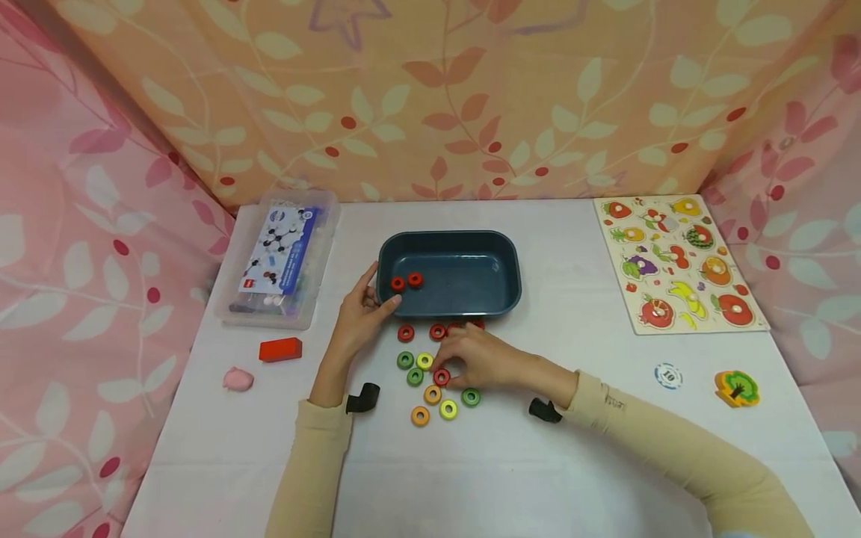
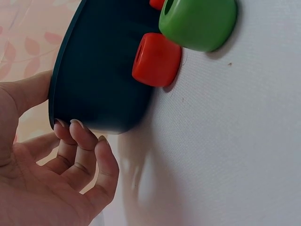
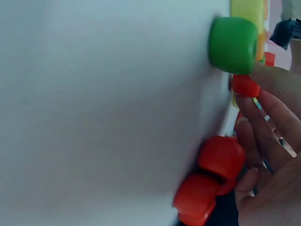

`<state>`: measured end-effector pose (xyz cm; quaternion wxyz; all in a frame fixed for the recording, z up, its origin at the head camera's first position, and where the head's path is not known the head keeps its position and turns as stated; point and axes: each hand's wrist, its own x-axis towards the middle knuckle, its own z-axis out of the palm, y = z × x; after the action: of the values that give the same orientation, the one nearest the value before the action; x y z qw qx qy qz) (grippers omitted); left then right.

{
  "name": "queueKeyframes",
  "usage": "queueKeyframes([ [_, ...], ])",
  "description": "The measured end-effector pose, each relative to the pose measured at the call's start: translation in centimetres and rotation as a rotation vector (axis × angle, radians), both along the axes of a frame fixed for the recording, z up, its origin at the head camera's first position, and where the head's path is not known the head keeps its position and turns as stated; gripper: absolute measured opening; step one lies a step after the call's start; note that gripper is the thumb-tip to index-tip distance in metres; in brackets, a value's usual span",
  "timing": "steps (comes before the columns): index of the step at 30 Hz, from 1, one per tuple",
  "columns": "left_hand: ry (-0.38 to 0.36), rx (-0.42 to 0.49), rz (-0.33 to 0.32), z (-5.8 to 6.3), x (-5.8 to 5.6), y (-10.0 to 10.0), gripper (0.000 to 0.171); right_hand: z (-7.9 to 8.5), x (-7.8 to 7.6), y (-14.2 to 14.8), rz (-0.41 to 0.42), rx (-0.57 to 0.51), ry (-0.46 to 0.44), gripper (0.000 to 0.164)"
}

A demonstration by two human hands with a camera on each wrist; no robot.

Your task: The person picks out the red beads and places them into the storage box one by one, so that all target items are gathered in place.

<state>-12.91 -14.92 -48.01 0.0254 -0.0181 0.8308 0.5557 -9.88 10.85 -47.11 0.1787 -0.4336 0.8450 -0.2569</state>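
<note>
Left fingers [image 2: 107, 162] gripping tray [image 1: 464, 284], inner red rings [image 1: 415, 285] visible in head view alone

The tray [image 1: 464, 280] is showing smooth, glossy plastic, the rings [image 2: 200, 23] a soft sheen. Matt cloth [image 1: 551, 478] is covering the counter [image 1: 403, 486]; the far left corner's case [image 1: 312, 280] is showing clear plastic.

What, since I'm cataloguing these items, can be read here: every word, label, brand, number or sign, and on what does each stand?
"10": on the round chip.
Too small and blurred to read: the print and red logo on the label of the clear plastic box.
Also unreadable: the dark lettering-like mark on the right sleeve.
</note>
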Motion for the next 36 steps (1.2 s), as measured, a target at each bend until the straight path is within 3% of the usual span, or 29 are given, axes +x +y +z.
queueKeyframes([
  [4, -0.004, 0.004, 0.000, 0.0, 0.0, -0.1, 0.076, 0.9, -0.4, 0.0, -0.021, -0.038, -0.074, 0.025],
  [9, -0.007, 0.000, -0.002, 0.0, 0.0, -0.1, 0.076, 2.7, -1.9, 0.2, -0.052, -0.195, -0.146, 0.027],
  [17, 0.001, 0.015, 0.003, -0.1, 0.1, -0.1, 0.077, 4.0, -5.4, 0.5, -0.131, -0.380, -0.053, 0.027],
  [27, 0.019, 0.015, 0.001, 0.0, 0.2, 0.1, 0.077, 2.3, -9.5, -0.1, -0.314, -0.267, -0.030, 0.026],
  [34, -0.007, 0.024, -0.023, 4.2, 1.5, 1.0, 0.073, 1.0, -10.8, -1.4, -0.383, -0.211, -0.119, 0.025],
  [36, -0.007, 0.025, -0.026, 4.6, 1.7, 1.0, 0.073, 0.7, -11.1, -1.9, -0.402, -0.194, -0.141, 0.025],
])
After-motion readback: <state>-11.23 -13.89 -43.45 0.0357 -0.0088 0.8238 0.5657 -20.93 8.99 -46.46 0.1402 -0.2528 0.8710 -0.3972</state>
